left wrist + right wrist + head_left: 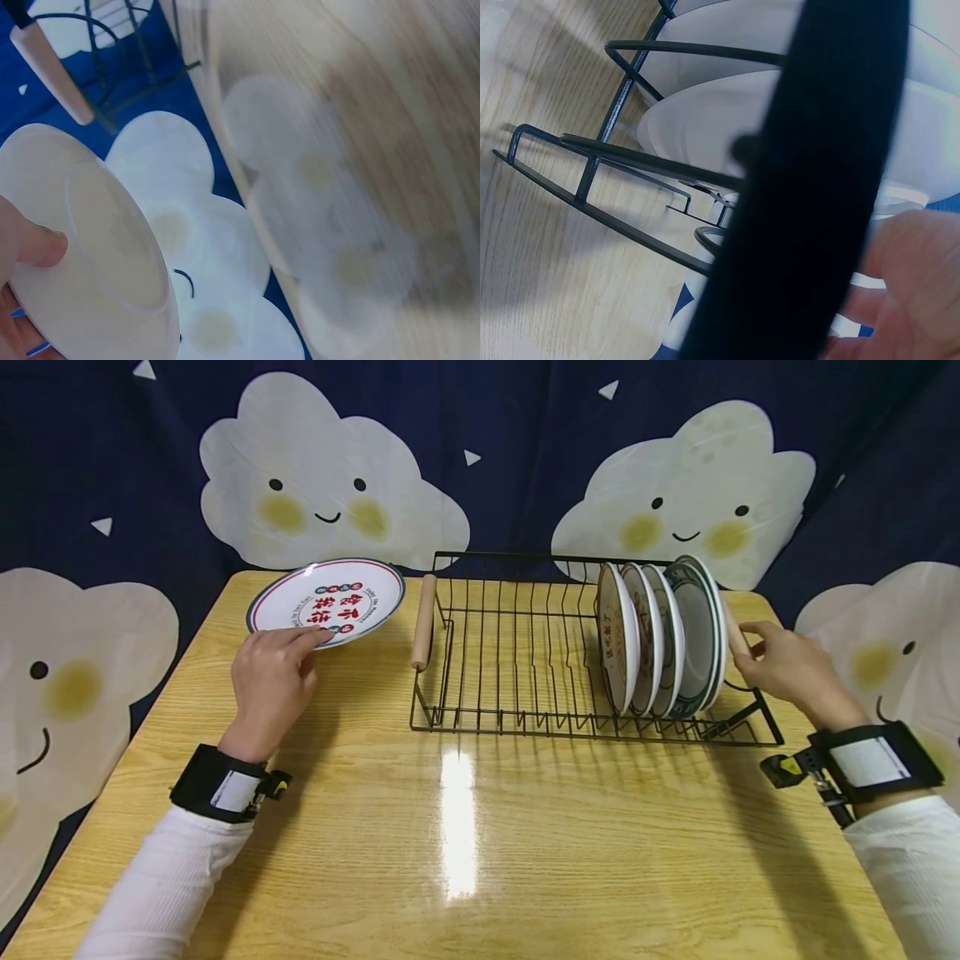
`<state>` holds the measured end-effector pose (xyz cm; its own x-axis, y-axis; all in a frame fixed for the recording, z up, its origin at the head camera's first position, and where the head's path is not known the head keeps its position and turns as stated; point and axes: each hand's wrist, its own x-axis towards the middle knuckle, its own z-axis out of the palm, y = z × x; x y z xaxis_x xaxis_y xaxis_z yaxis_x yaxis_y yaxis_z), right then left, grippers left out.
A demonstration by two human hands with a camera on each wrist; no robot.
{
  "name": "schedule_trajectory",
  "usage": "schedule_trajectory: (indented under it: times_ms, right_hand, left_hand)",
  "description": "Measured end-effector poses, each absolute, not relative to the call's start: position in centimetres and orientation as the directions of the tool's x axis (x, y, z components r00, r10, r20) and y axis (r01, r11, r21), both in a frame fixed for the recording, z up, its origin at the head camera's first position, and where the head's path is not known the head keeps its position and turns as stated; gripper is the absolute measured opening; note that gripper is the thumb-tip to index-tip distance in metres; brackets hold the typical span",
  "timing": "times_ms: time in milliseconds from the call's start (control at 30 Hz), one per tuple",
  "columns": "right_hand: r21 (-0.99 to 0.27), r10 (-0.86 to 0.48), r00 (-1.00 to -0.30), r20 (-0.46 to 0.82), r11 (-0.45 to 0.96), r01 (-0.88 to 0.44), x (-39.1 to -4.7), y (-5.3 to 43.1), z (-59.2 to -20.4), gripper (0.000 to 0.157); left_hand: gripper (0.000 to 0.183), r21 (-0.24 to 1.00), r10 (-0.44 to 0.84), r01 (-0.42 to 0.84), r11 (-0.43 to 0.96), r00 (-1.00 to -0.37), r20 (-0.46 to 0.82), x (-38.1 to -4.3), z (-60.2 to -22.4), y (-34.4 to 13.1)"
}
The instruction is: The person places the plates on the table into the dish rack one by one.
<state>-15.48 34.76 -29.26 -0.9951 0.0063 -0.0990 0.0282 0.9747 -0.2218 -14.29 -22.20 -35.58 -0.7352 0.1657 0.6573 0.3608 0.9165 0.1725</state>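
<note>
My left hand (273, 681) grips a white plate (288, 602) by its near edge and holds it above the table, left of the dish rack. Red characters and a red and green rim mark its upper face; the left wrist view shows its plain underside (112, 232) with the thumb pressed on it. At the opposite end, my right hand (798, 668) holds the wooden handle (737, 631) of the black wire dish rack (517, 727). Several plates (619, 639) stand on edge in the rack's right part. A dark strap hides much of the right wrist view.
The rack stands on a wood-grain table (525, 843). Its left wooden handle (424, 622) is close to the held plate. Bare wire slots lie left of the standing plates. Behind the table hangs a dark blue curtain (517, 410) with cloud faces.
</note>
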Motion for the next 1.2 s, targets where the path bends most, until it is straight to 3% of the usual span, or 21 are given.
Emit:
schedule_trajectory:
  times_ms: [633, 867, 1200]
  right_hand:
    - [-0.282, 0.043, -0.996, -0.074, 0.957, 0.063, -15.1, 34.8, -29.6, 0.058]
    - [-0.335, 0.124, -0.98, 0.156, 0.94, 0.066, -14.4, 33.4, -28.5, 0.047]
    - [-0.423, 0.182, -0.857, 0.482, 0.905, -0.046, -13.6, 29.7, -27.0, 0.035]
  left_hand:
    - [0.034, 0.142, 0.229, 0.491, 0.86, -0.618, 0.752, -12.2, -33.1, -18.9]
    - [0.032, 0.113, 0.271, 0.534, 0.838, -0.588, 0.762, -11.4, -32.5, -17.7]
    - [0.028, 0.089, 0.315, 0.583, 0.808, -0.555, 0.77, -10.9, -32.0, -15.8]
